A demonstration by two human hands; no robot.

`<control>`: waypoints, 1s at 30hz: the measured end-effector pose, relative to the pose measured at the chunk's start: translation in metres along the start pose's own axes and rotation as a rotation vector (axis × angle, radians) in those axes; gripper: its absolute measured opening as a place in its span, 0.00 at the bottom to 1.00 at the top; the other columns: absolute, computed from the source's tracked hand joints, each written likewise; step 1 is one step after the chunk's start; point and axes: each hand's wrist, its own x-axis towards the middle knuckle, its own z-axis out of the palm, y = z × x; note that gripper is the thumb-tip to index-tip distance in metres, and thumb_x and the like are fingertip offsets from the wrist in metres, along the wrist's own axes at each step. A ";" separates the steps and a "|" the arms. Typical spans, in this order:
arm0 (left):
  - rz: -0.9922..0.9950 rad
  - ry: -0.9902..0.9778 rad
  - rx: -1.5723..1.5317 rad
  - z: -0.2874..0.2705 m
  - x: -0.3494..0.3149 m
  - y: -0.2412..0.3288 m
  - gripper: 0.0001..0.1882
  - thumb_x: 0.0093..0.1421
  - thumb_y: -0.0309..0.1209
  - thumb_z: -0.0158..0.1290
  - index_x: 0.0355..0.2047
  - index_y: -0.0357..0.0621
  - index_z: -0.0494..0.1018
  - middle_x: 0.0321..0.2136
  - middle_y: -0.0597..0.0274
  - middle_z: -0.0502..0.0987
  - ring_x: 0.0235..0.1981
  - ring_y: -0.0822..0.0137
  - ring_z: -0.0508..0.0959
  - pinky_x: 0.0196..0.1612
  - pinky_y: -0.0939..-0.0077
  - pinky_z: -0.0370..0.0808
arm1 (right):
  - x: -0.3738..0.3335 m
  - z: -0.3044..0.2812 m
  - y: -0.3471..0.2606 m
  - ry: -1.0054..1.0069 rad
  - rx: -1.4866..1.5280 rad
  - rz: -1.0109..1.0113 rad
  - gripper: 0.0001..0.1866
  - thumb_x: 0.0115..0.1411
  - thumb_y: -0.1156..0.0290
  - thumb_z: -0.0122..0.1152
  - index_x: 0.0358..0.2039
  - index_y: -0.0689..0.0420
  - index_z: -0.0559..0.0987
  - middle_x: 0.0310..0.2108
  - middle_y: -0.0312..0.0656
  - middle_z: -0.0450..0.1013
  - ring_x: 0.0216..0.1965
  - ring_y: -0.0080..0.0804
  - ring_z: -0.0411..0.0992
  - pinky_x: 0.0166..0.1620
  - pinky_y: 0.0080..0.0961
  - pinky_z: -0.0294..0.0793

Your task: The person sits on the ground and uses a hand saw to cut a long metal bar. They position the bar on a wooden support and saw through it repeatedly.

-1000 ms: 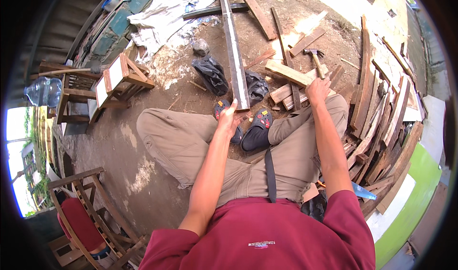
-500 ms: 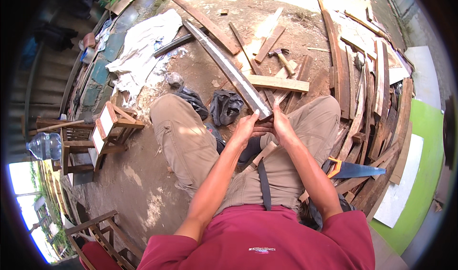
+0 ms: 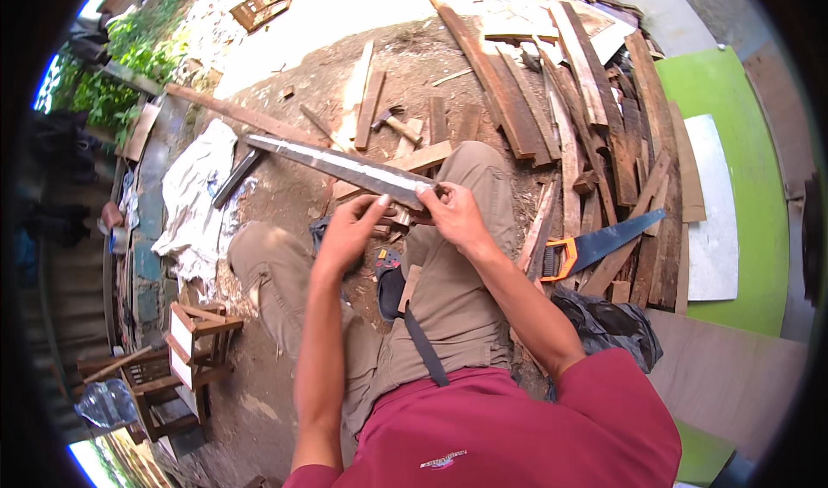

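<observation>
A long dark wooden strip with a white stripe (image 3: 345,167) slants across my knees, its far end pointing up and left. Around its near end closes my right hand (image 3: 459,219), the thumb on top and the fingers partly hidden below. My left hand (image 3: 348,231) grips the strip's lower edge a little farther left, thumb against the side and fingers curled underneath. Beyond the strip lies a hammer (image 3: 398,128) with a pale wooden handle. To the right of my right forearm, a handsaw (image 3: 614,240) with an orange handle rests on loose wood.
Many boards (image 3: 517,117) lie piled at the right, beside a green panel (image 3: 733,169) and a white sheet (image 3: 711,221). A black plastic bag (image 3: 608,326) sits by my right elbow. At the left are white cloth (image 3: 191,190), small wooden furniture (image 3: 194,341) and a clear bottle (image 3: 108,403).
The strip has swung to point more to the left. My left hand has moved from its near end to farther along it. The view has turned toward the right.
</observation>
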 end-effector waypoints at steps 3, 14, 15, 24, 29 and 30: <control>0.150 -0.040 0.505 -0.048 -0.002 0.042 0.24 0.69 0.44 0.53 0.51 0.33 0.76 0.44 0.52 0.82 0.43 0.66 0.81 0.50 0.71 0.76 | -0.018 -0.007 -0.054 0.008 -0.224 -0.161 0.17 0.65 0.65 0.63 0.38 0.71 0.79 0.23 0.32 0.73 0.22 0.13 0.69 0.24 0.15 0.67; 0.286 -0.067 0.981 -0.120 0.002 0.186 0.25 0.69 0.46 0.53 0.55 0.37 0.74 0.47 0.50 0.81 0.45 0.61 0.80 0.49 0.67 0.76 | -0.035 -0.059 -0.110 0.022 -0.090 -0.107 0.20 0.61 0.63 0.66 0.40 0.72 0.80 0.29 0.43 0.80 0.27 0.22 0.77 0.30 0.20 0.77; 0.291 -0.057 0.981 -0.117 0.000 0.191 0.24 0.69 0.46 0.53 0.55 0.37 0.74 0.47 0.51 0.81 0.45 0.61 0.80 0.49 0.68 0.76 | -0.039 -0.061 -0.126 0.013 -0.018 -0.072 0.21 0.62 0.64 0.65 0.42 0.74 0.80 0.30 0.44 0.80 0.28 0.23 0.78 0.31 0.19 0.79; 0.560 -0.144 0.680 -0.067 0.013 0.173 0.23 0.69 0.49 0.52 0.52 0.43 0.77 0.46 0.53 0.82 0.45 0.60 0.83 0.51 0.64 0.79 | -0.037 -0.108 -0.152 0.279 -0.049 -0.051 0.24 0.65 0.58 0.57 0.47 0.71 0.77 0.36 0.51 0.80 0.29 0.37 0.82 0.32 0.28 0.86; 0.743 -0.115 0.578 -0.012 0.052 0.127 0.24 0.64 0.48 0.56 0.48 0.39 0.78 0.42 0.43 0.81 0.47 0.47 0.79 0.54 0.59 0.75 | -0.046 -0.099 -0.140 0.353 -0.067 -0.005 0.25 0.64 0.53 0.58 0.47 0.65 0.76 0.35 0.49 0.80 0.29 0.36 0.82 0.30 0.27 0.85; 0.853 -0.059 0.733 -0.004 0.052 0.123 0.24 0.61 0.47 0.60 0.47 0.39 0.78 0.43 0.43 0.80 0.49 0.47 0.78 0.55 0.59 0.74 | -0.049 -0.095 -0.142 0.384 -0.075 -0.008 0.26 0.64 0.54 0.57 0.47 0.67 0.76 0.35 0.50 0.80 0.29 0.36 0.82 0.30 0.28 0.85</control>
